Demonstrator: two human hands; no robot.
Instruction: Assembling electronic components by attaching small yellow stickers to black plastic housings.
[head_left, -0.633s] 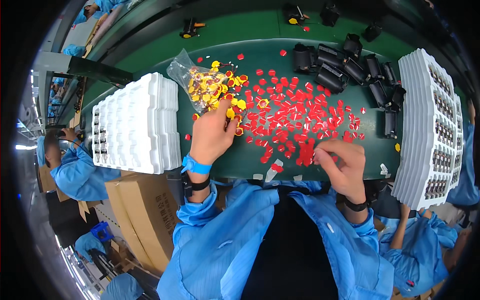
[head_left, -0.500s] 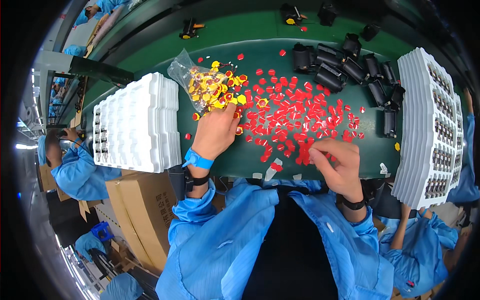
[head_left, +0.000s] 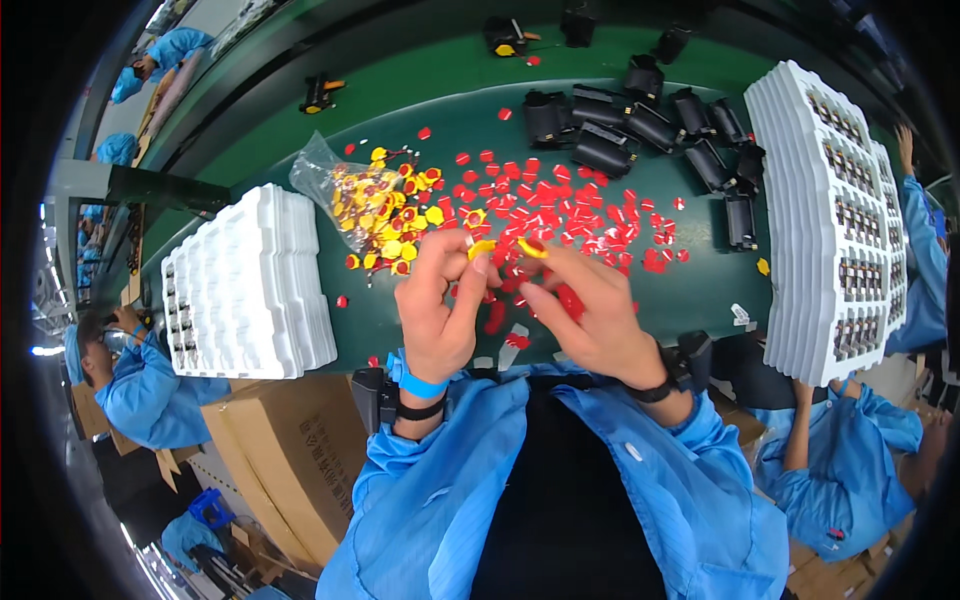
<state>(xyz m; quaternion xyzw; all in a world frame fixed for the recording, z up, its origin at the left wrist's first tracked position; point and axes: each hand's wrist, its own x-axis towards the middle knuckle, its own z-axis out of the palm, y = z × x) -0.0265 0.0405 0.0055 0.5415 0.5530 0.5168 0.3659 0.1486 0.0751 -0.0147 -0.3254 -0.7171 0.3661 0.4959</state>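
Observation:
My left hand (head_left: 438, 312) is closed, its thumb and fingertips pinching a small yellow disc-shaped piece (head_left: 482, 247). Close beside it, my right hand (head_left: 600, 318) grips a yellow-and-red disc piece (head_left: 532, 248) between its fingertips. Both hands hover above many small red discs with white streaks (head_left: 590, 205), scattered over the green work surface (head_left: 400, 335). To the left of these lies a clear plastic bag (head_left: 318, 168), with a heap of yellow pieces (head_left: 375, 205) in and around it; some show dark red centres and thin wires.
Stacked white trays (head_left: 245, 280) stand at the left; another tilted stack (head_left: 812, 240) at the right holds rows of small metal parts. Several black plastic housings (head_left: 605, 148) lie at the far right. A cardboard box (head_left: 290, 460) sits below the left edge. Co-workers in blue are on both sides.
My left hand has come away from the yellow heap with a yellow piece. My right hand has moved left from the red discs to meet it and now holds a yellow-and-red piece. The view has shifted.

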